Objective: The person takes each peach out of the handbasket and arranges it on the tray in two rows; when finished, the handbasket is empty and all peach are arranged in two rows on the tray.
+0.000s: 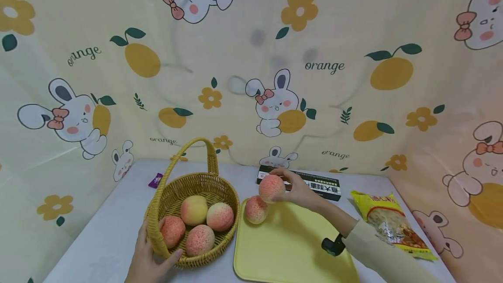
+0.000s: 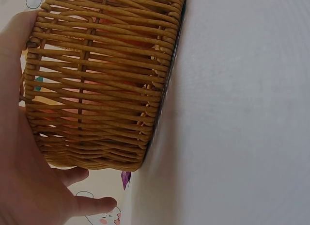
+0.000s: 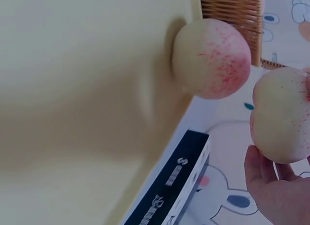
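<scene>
1. Right hand (image 1: 300,191): fingers grip a peach (image 1: 271,188) above the yellow tray's (image 1: 291,248) far-left corner, beside another peach (image 1: 256,209).
2. Left hand (image 1: 147,259): fingers curl round the wicker basket (image 1: 232,204) rim, steadying it.
3. Judged step: transfer; next, a controlled lowering.

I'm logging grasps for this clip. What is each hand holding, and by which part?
The right hand holds a peach by its side, above the tray. The left hand grips the basket by its near rim.
</scene>
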Demonstrator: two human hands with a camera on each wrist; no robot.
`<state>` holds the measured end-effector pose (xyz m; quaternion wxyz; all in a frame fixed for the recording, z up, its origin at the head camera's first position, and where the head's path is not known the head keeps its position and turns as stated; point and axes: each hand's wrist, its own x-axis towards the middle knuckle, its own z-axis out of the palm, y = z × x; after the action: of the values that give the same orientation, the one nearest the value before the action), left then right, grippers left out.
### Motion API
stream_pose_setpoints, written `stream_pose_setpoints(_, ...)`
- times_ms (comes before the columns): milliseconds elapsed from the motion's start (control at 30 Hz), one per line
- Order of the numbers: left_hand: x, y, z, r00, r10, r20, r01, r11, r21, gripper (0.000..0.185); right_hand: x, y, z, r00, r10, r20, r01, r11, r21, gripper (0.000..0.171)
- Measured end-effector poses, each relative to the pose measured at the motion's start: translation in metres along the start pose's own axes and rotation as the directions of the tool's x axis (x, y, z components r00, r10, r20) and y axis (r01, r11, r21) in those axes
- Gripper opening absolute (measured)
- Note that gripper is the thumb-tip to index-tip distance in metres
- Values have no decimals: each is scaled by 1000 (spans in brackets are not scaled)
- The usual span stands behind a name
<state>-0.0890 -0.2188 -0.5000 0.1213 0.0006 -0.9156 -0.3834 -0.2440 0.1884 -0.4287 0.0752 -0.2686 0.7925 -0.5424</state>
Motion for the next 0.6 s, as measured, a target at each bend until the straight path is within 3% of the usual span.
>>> stream_pose_setpoints(600,0,-1,2,1000,-14,5,14,1000,-4,90,-23,18,-11,997,73,-23,-74,996,-51,63)
